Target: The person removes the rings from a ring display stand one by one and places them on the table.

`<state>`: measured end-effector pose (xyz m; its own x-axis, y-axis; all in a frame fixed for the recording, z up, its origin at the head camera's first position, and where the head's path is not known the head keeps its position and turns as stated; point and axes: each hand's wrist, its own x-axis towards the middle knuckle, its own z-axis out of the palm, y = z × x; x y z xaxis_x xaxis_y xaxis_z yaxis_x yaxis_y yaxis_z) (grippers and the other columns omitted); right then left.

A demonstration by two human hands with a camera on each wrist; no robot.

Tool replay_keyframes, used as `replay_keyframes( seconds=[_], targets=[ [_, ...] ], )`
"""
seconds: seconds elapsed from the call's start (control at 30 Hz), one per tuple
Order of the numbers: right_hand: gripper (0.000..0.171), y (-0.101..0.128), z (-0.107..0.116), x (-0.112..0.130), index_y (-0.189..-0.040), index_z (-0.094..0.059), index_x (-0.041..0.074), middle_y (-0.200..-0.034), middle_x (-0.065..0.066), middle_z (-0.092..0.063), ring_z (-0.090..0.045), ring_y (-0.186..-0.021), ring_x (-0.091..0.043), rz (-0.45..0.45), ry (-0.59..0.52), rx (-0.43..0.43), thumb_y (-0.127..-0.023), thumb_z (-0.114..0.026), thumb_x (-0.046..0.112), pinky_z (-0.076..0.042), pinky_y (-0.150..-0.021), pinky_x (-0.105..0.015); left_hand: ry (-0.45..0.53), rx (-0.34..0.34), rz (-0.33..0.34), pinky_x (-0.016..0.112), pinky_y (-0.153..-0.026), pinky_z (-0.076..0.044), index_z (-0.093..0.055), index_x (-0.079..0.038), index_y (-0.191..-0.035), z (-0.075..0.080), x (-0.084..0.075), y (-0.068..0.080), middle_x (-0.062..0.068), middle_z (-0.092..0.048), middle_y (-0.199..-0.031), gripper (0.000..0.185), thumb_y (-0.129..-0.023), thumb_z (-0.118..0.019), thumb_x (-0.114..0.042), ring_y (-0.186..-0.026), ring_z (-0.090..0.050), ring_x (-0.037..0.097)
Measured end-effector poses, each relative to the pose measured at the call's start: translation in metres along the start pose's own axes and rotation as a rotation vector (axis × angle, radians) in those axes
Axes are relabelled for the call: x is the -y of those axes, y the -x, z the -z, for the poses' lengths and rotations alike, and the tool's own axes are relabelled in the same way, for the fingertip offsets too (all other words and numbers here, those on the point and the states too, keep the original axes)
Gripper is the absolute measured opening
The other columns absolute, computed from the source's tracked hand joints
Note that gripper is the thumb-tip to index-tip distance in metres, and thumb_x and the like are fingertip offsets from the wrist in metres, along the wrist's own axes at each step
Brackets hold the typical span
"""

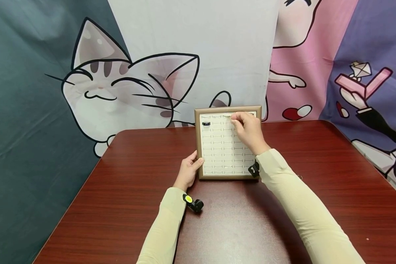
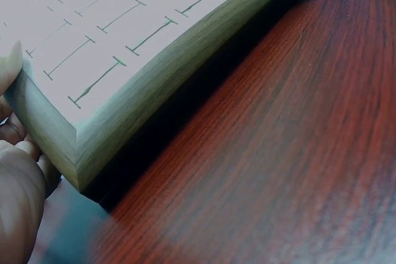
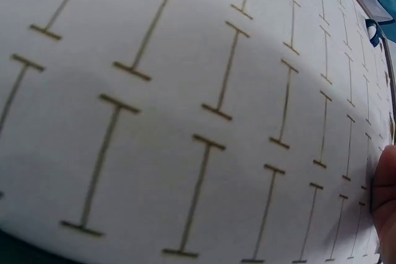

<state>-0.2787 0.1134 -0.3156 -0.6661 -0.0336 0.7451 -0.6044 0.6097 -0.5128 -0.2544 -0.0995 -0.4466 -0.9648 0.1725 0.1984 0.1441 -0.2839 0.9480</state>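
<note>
A ring display board (image 1: 217, 146) with a wooden frame and rows of slits in its pale face stands tilted up on the table. My left hand (image 1: 187, 170) grips the frame's lower left side, thumb at the front edge and fingers behind. In the left wrist view the thumb (image 2: 11, 66) lies on the frame (image 2: 46, 122). At the top row, my right hand (image 1: 249, 130) has thumb and forefinger brought together against the board; I cannot tell what is between them. A black ring (image 1: 206, 124) sits in a slit at the upper left.
The dark red wooden table (image 1: 145, 157) spreads around the board. Behind it hangs a cloth backdrop (image 1: 198, 29) printed with cartoon figures. Wrist cameras are strapped on at the left wrist (image 1: 194, 204) and right wrist (image 1: 254, 169).
</note>
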Motion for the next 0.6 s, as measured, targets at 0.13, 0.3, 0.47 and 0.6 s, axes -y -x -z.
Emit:
replay_keyframes(
  seconds=[0.13, 0.3, 0.47, 0.6],
  targets=[
    [0.004, 0.006, 0.003, -0.003, -0.082, -0.065, 0.000, -0.081, -0.014, -0.066, -0.053, -0.070, -0.020, -0.001, -0.002, 0.000, -0.080, -0.065, -0.003, -0.042, -0.064, -0.029, 0.003, -0.001, -0.007, 0.023, -0.080, -0.052, -0.036, 0.007, -0.138, 0.000, 0.000, 0.000, 0.034, -0.047, -0.127, 0.049, -0.091, -0.050, 0.004, -0.093, -0.061, 0.007],
    [0.003, 0.017, 0.010, -0.009, -0.080, -0.064, -0.002, -0.080, -0.013, -0.064, -0.052, -0.069, -0.018, -0.011, -0.006, 0.002, -0.082, -0.065, 0.000, -0.040, -0.062, -0.022, -0.006, 0.006, -0.012, 0.023, -0.081, -0.052, -0.036, 0.007, -0.138, 0.000, 0.000, 0.000, 0.033, -0.048, -0.127, 0.049, -0.092, -0.051, 0.002, -0.094, -0.061, 0.007],
    [0.003, 0.033, 0.019, -0.017, -0.079, -0.064, 0.000, -0.079, -0.012, -0.064, -0.050, -0.067, -0.016, -0.035, 0.006, -0.003, -0.082, -0.065, 0.000, -0.035, -0.060, -0.015, -0.002, -0.001, -0.013, 0.023, -0.081, -0.052, -0.037, 0.006, -0.138, 0.000, 0.001, 0.000, 0.033, -0.047, -0.127, 0.048, -0.091, -0.050, 0.003, -0.094, -0.062, 0.007],
    [0.004, 0.044, 0.027, -0.021, -0.079, -0.065, 0.002, -0.080, -0.010, -0.065, -0.049, -0.067, -0.013, -0.055, 0.026, -0.010, -0.081, -0.066, -0.001, -0.034, -0.058, -0.013, -0.003, 0.003, -0.017, 0.023, -0.081, -0.052, -0.036, 0.007, -0.138, 0.000, 0.001, 0.000, 0.034, -0.046, -0.128, 0.049, -0.091, -0.050, 0.003, -0.094, -0.061, 0.007]
  ],
)
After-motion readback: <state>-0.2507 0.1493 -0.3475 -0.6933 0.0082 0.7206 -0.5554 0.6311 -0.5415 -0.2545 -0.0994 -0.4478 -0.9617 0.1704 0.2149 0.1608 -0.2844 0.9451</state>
